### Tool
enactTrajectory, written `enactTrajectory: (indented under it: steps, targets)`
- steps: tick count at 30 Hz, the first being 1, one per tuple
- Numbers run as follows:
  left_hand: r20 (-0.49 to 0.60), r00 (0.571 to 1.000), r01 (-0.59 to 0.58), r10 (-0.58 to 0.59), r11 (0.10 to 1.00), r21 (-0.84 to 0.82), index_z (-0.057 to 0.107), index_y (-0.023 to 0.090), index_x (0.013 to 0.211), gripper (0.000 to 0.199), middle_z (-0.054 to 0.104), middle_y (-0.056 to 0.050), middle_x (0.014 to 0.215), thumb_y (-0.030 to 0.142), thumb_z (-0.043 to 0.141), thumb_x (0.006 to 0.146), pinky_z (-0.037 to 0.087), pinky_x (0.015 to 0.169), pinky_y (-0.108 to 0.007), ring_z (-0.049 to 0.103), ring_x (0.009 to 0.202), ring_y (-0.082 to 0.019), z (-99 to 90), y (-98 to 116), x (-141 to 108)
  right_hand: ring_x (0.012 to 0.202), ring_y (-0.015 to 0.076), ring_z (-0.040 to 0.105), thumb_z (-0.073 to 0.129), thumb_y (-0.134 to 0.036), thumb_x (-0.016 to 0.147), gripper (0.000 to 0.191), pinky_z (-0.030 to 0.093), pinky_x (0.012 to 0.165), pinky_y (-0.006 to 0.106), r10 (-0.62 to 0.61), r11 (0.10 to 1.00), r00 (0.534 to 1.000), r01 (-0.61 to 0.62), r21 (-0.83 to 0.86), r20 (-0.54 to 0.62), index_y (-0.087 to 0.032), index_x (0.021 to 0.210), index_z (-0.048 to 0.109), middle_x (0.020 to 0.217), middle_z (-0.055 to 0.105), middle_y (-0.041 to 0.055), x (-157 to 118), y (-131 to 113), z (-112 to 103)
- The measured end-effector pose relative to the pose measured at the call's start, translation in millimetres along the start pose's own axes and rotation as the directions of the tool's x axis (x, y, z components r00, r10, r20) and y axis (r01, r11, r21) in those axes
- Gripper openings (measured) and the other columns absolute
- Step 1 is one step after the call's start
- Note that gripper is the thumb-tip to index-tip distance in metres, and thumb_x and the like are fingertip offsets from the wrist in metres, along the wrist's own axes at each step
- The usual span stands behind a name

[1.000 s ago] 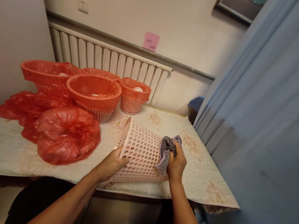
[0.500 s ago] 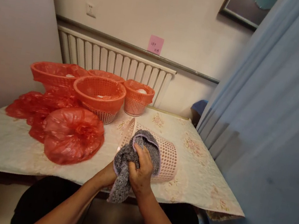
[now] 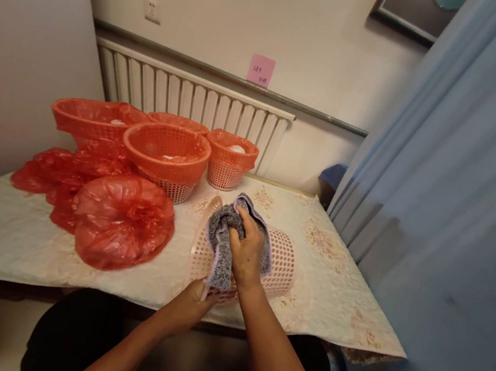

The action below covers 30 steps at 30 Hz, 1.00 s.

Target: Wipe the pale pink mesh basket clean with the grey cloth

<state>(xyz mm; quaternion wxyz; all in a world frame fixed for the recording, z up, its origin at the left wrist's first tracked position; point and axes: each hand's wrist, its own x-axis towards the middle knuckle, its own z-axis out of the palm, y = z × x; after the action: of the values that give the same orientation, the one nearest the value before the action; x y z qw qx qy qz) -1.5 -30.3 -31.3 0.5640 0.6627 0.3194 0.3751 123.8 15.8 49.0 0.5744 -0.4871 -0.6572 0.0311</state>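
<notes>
A pale pink perforated plastic basket [image 3: 281, 262] lies on its side on the table, its mouth turned to the left. My left hand [image 3: 189, 304] grips the near part of its rim. A grey cloth [image 3: 223, 251] with a purple edge is bunched in my right hand [image 3: 246, 252], which presses it against the basket's upper side. The cloth and my right forearm hide much of the basket's middle.
Several baskets lined with red bags, such as the front one [image 3: 164, 155], stand at the back left. Crumpled red plastic bags [image 3: 123, 224] lie before them. A floral tablecloth [image 3: 319, 294] covers the table; a blue curtain [image 3: 448, 246] hangs at right.
My right hand has moved the cloth upward along the basket. My left hand, partly hidden behind the cloth before, now shows on the rim.
</notes>
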Motion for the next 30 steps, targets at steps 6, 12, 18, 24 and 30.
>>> enactTrajectory:
  steps: [6, 12, 18, 24, 30]
  targets:
    - [-0.129, 0.983, -0.147, 0.129, 0.979, -0.141, 0.061, 0.012, 0.115, 0.041, 0.068, -0.009, 0.118, 0.035, 0.061, 0.082, 0.046, 0.098, -0.037, 0.061, 0.105, -0.024, 8.1, 40, 26, 0.114, 0.0197, 0.057, 0.044, -0.005, 0.077, 0.053, 0.043, 0.103, 0.035, -0.078, 0.995, 0.995, 0.081, -0.052, 0.064, -0.019, 0.126, 0.059, 0.121, 0.064, 0.0067, -9, 1, -11]
    - [-0.159, 0.987, -0.019, 0.0, 0.993, -0.12, 0.053, 0.013, 0.127, 0.05, 0.064, -0.009, 0.127, 0.026, 0.058, 0.08, 0.04, 0.105, -0.038, 0.056, 0.119, -0.026, 6.3, 36, 20, 0.108, 0.0202, 0.058, 0.045, -0.004, 0.074, 0.054, 0.044, 0.1, 0.036, -0.037, 0.961, 0.988, 0.077, -0.266, 0.15, -0.022, 0.122, 0.062, 0.116, 0.066, 0.0049, -6, 54, -42]
    - [-0.138, 0.99, 0.003, -0.004, 1.0, -0.005, 0.057, 0.013, 0.122, 0.045, 0.067, -0.009, 0.12, 0.025, 0.056, 0.078, 0.041, 0.104, -0.039, 0.06, 0.113, -0.026, -5.0, 21, 17, 0.108, 0.0231, 0.059, 0.043, -0.01, 0.076, 0.048, 0.044, 0.099, 0.043, 0.05, 0.907, 0.995, -0.083, -0.413, -0.092, -0.018, 0.118, 0.064, 0.116, 0.066, 0.0078, -22, 120, -84]
    - [-0.161, 0.987, 0.023, -0.016, 0.999, 0.039, 0.06, 0.011, 0.117, 0.045, 0.069, -0.011, 0.114, 0.03, 0.058, 0.077, 0.044, 0.099, -0.041, 0.061, 0.108, -0.029, -19.5, 12, 17, 0.112, 0.0262, 0.058, 0.042, -0.015, 0.08, 0.047, 0.044, 0.1, 0.047, 0.072, 0.882, 0.934, -0.223, -0.415, -0.349, -0.014, 0.124, 0.06, 0.12, 0.064, 0.0127, -54, 112, -84]
    - [-0.119, 0.992, 0.032, -0.033, 0.999, -0.005, 0.063, 0.011, 0.111, 0.039, 0.071, -0.009, 0.108, 0.033, 0.058, 0.079, 0.046, 0.096, -0.038, 0.063, 0.103, -0.027, -17.8, 9, 16, 0.113, 0.0265, 0.057, 0.044, -0.014, 0.083, 0.046, 0.045, 0.1, 0.049, 0.007, 0.935, 0.964, -0.101, -0.341, -0.267, -0.019, 0.126, 0.058, 0.12, 0.064, 0.01, -81, 54, -42]
